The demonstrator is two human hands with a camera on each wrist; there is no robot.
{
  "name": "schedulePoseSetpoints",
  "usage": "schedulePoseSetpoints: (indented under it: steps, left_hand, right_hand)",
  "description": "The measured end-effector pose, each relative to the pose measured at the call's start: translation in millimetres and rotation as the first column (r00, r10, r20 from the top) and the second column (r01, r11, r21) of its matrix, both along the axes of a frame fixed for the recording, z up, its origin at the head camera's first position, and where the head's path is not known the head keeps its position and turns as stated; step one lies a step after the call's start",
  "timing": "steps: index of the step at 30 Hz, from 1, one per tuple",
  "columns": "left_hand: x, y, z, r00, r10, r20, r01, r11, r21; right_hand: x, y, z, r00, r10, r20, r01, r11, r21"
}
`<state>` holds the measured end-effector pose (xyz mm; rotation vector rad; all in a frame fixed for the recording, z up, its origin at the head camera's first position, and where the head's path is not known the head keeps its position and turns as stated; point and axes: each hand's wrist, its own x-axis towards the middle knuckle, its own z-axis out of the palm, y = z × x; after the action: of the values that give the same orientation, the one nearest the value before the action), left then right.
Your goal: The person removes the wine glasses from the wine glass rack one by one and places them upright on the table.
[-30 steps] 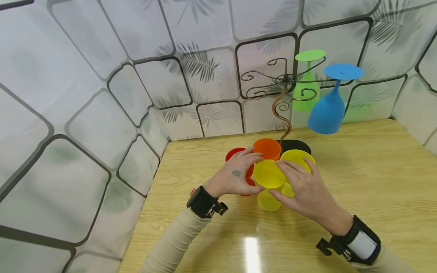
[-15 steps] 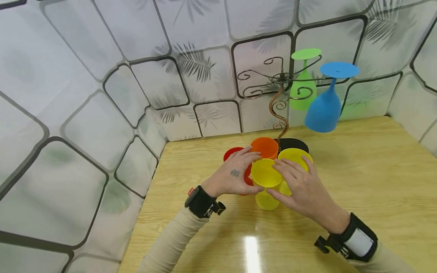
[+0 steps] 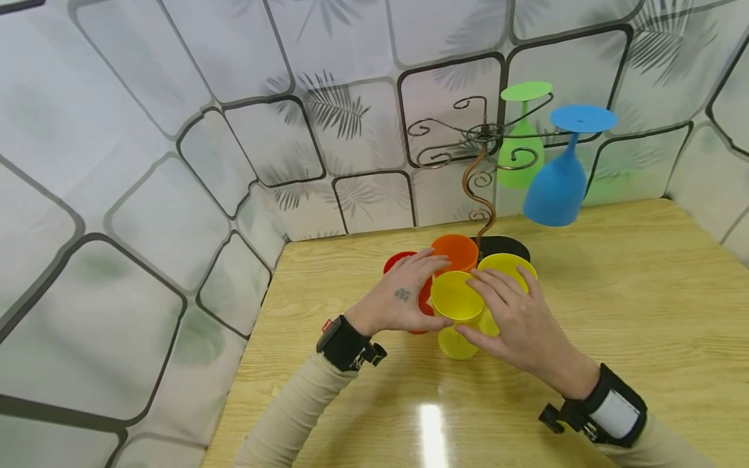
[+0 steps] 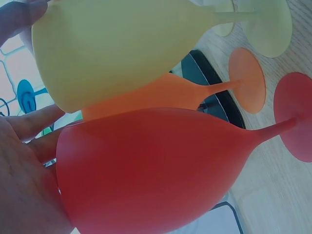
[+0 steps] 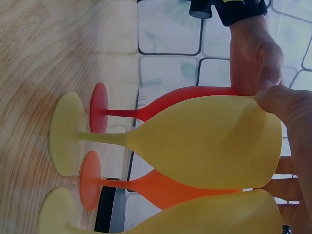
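Note:
Both hands surround the rim of the front yellow goblet (image 3: 458, 296), which stands upright on the table. My left hand (image 3: 404, 296) holds its left side, thumb at the near rim, fingers reaching toward the orange goblet (image 3: 455, 252). Under that hand is a red goblet (image 4: 146, 170), partly hidden. My right hand (image 3: 515, 315) holds the front goblet's right side; its thumb lies on the near rim in the right wrist view. Those fingers also lie over a second yellow goblet (image 3: 508, 265) behind. The several goblets stand close together; some finger contacts are hidden.
Behind the goblets stands a curled metal rack (image 3: 480, 169) on a black base (image 3: 504, 247). A green goblet (image 3: 521, 156) and a blue goblet (image 3: 556, 188) hang upside down from its right arms. The wooden table (image 3: 632, 292) meets patterned walls at the back and left.
The whole scene has shifted slightly left with the head camera. Hands and goblets keep the same places relative to each other.

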<state>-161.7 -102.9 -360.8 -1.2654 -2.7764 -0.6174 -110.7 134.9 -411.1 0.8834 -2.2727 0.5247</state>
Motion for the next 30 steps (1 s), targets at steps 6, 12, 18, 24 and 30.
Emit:
schedulePoseSetpoints:
  steps: [6,12,18,24,30]
  left_hand:
    - [-1.0,-0.4,-0.1,1.000,-0.008,0.005,0.008,1.000,0.004]
    - [-1.7,0.3,-0.7,1.000,-0.008,-0.001,0.008,1.000,-0.003]
    - [-2.7,-2.4,0.9,1.000,-0.028,0.008,0.028,0.999,0.034]
    - [-9.4,-7.8,10.0,0.999,-0.032,0.018,0.029,0.992,0.120]
    - [-18.5,-5.8,26.7,0.999,-0.033,0.009,0.031,0.987,0.157]
  right_hand:
    - [-1.4,1,-0.2,1.000,0.010,-0.011,-0.011,1.000,-0.002]
    - [-2.5,2,-1.6,1.000,0.013,-0.020,-0.013,1.000,-0.004]
    - [-2.8,8,5.4,1.000,0.027,0.010,-0.026,0.997,-0.069]
    - [-19.6,40,32.1,0.998,-0.029,-0.058,0.012,0.963,-0.269]
    - [-47.4,79,58.1,0.984,-0.175,0.025,0.165,0.856,-0.489]
